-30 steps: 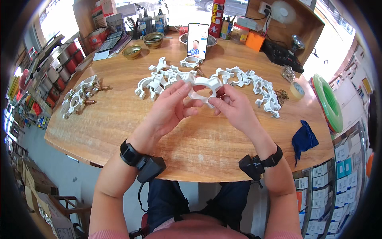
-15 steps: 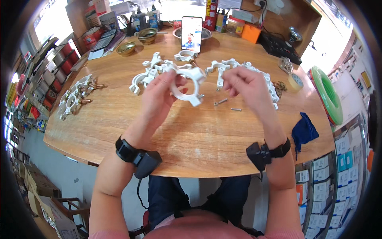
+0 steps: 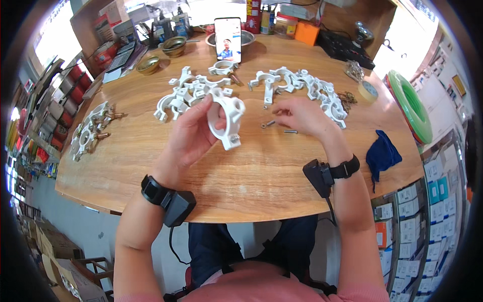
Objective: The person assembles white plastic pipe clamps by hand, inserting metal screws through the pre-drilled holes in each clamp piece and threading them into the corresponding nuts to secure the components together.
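Observation:
My left hand [image 3: 187,132] is closed on a white plastic pipe clamp [image 3: 234,122], a ring with a round boss and a small screw at its lower lug. The clamp is raised above the table and tilted. My right hand [image 3: 306,118] hovers low over the wood with fingers bent and apart, nothing visible between them. Its fingertips are beside a small metal bolt [image 3: 270,123]; whether they touch it I cannot tell. A second metal bolt [image 3: 291,132] lies just below that hand. White clamp parts [image 3: 187,93] are heaped behind my left hand, and more clamp parts [image 3: 312,85] behind my right.
Clamps with brass-coloured screws [image 3: 90,132] lie at the left. A phone [image 3: 228,43] stands at the back before a metal bowl [image 3: 247,38]. Brass bowls [image 3: 148,64], a tape roll [image 3: 368,91], a blue cloth pouch [image 3: 383,153] and green coiled tubing [image 3: 410,103] surround the work area.
The clamp in my left hand has turned more edge-on and lowered slightly. My right hand has moved down toward the loose bolts, its fingers spreading. The whole view has shifted a little.

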